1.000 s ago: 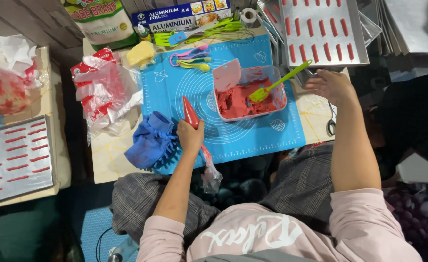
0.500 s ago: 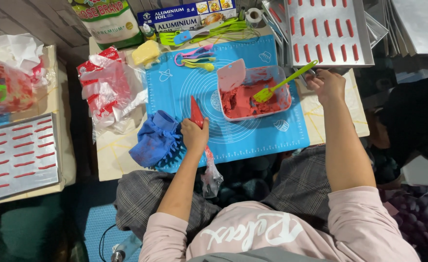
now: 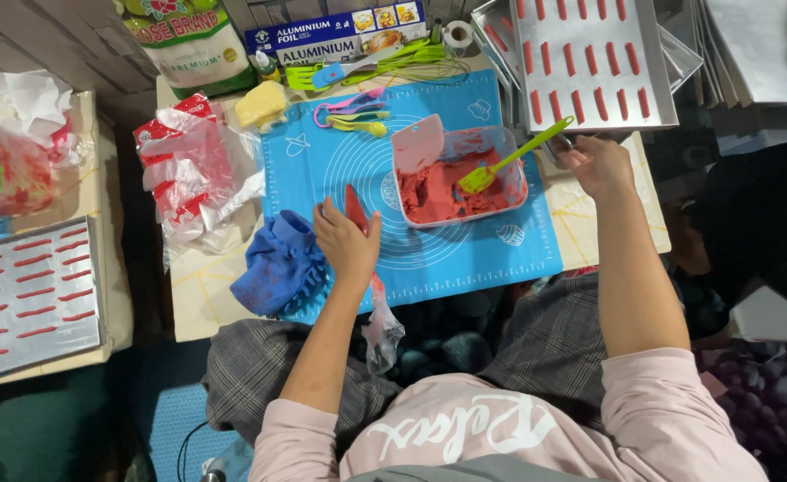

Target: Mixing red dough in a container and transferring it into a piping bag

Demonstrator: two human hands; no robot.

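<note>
On blue mat [image 3: 501,241], left hand [image 3: 347,243] pinning red piping bag [image 3: 358,214]

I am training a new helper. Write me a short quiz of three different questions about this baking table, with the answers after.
1. True or false: the left hand rests on the piping bag of red dough on the blue mat.
2. Which tool stands in the clear container of red dough?
A. the green spatula
B. a wooden spoon
C. a metal whisk
3. Fill in: the right hand is at the near edge of the metal ____ with rows of red strips.

Key: 1 true; 2 A; 3 tray.
</note>
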